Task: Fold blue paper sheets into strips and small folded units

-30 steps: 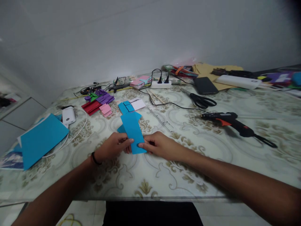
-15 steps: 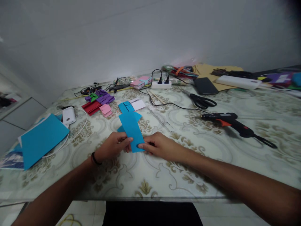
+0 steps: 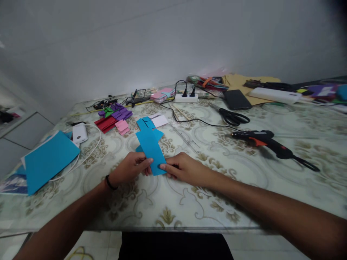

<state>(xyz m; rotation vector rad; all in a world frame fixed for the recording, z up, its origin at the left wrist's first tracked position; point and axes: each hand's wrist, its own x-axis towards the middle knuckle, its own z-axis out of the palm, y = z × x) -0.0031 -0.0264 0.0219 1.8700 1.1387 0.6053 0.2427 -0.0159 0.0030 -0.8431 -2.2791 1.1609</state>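
A blue strip of paper [image 3: 150, 148] is held between both hands above the table, its far end raised toward the wall. My left hand [image 3: 136, 164] pinches its left edge near the lower end, thumb on top. Gripping the lower right corner, my right hand [image 3: 181, 167] also has its thumb on the top face. Behind the strip lie more blue paper pieces [image 3: 145, 122], partly covered by it. A white piece of paper [image 3: 160, 121] rests beside them, and a clear ruler [image 3: 184, 137] lies to the right.
On the right are a black glue gun [image 3: 267, 141], scissors [image 3: 233, 116] and a black flat box [image 3: 237, 99]. A power strip [image 3: 186, 98] stands near the wall. Blue sheets [image 3: 51, 160] and a white power bank [image 3: 79, 133] lie left, with folded purple paper [image 3: 119, 112] and red paper [image 3: 105, 124] behind.
The far end of the blue strip has shifted very slightly left. Both hands keep nearly the same place and grip.
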